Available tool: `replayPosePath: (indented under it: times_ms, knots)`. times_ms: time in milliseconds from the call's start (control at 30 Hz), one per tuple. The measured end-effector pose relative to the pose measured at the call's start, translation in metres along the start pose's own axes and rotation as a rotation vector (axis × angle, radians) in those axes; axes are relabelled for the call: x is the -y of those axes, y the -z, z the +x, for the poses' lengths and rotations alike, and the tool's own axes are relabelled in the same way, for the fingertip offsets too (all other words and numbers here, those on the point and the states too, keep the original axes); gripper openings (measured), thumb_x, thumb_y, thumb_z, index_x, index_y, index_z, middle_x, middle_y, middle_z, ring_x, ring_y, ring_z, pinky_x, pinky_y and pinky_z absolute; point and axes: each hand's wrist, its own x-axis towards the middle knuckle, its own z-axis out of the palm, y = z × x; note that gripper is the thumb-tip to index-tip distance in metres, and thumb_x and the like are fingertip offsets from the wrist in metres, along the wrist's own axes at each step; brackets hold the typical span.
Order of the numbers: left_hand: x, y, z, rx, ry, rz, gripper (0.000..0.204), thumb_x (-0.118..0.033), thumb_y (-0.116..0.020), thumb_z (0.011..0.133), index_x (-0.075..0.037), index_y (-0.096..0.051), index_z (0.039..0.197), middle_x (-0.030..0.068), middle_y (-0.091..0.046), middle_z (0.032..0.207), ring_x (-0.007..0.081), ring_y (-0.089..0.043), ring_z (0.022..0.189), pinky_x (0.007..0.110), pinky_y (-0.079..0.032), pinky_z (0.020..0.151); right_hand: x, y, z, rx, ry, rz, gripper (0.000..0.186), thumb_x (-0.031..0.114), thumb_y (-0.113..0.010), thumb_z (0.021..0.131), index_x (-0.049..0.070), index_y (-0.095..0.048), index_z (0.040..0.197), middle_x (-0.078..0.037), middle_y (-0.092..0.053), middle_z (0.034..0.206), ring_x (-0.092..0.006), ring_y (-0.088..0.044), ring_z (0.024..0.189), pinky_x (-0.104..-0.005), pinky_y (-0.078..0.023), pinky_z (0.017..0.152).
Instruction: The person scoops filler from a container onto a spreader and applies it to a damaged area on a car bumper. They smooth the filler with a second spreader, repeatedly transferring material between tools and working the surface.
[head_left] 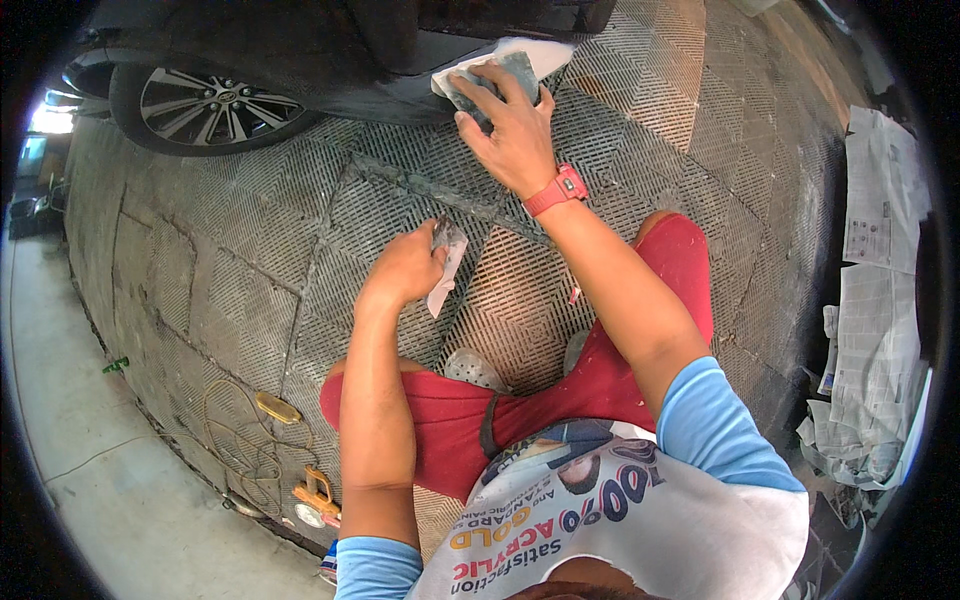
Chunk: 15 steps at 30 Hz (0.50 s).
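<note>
My right hand (515, 135), with a red watch (557, 191) on its wrist, presses a flat grey sanding pad (520, 72) against the lower edge of a dark car body (370, 75). Its fingers are spread across the pad and the thumb is at the side. A white patch (545, 55) shows on the panel around the pad. Lower and to the left, over the floor, my left hand (405, 262) is closed around a thin, pale strip (447, 275) with a dark upper end. I cannot make out its exact kind.
A car wheel (228, 110) stands at the upper left. Ribbed tiles (230, 250) cover the floor beneath me. A yellow cord (230, 440) lies at the lower left, near a yellow clamp-like tool (315, 490). Newspaper sheets (875, 300) hang along the right side.
</note>
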Motion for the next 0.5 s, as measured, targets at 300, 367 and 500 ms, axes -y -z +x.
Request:
replayPosePath:
  times_ms: [300, 367, 500]
  knots:
    - [0.006, -0.001, 0.004, 0.006, -0.003, -0.029, 0.060, -0.025, -0.067, 0.104, 0.007, -0.057, 0.153, 0.0397, -0.072, 0.126, 0.0538, -0.070, 0.122, 0.056, -0.054, 0.108, -0.009, -0.016, -0.040, 0.037, 0.021, -0.053, 0.055, 0.034, -0.079, 0.094, 0.031, -0.071, 0.148, -0.003, -0.065, 0.151, -0.0292, -0.054, 0.153, -0.0822, -0.028, 0.117]
    - [0.008, 0.002, 0.002, -0.003, -0.009, -0.025, 0.060, -0.025, -0.067, 0.104, 0.008, -0.057, 0.153, 0.0397, -0.072, 0.126, 0.0537, -0.070, 0.122, 0.056, -0.055, 0.108, -0.019, -0.006, -0.040, 0.052, 0.022, -0.070, 0.053, 0.034, -0.079, 0.094, 0.031, -0.072, 0.147, -0.004, -0.065, 0.150, -0.0285, -0.054, 0.152, -0.0817, -0.028, 0.117]
    - [0.012, -0.002, 0.001, -0.039, -0.035, -0.010, 0.061, -0.026, -0.068, 0.104, 0.008, -0.057, 0.153, 0.0400, -0.072, 0.126, 0.0537, -0.070, 0.122, 0.056, -0.055, 0.108, -0.037, 0.008, -0.010, -0.071, -0.012, 0.005, 0.050, 0.034, -0.078, 0.094, 0.030, -0.074, 0.144, -0.004, -0.064, 0.151, -0.0293, -0.061, 0.141, -0.0764, -0.027, 0.121]
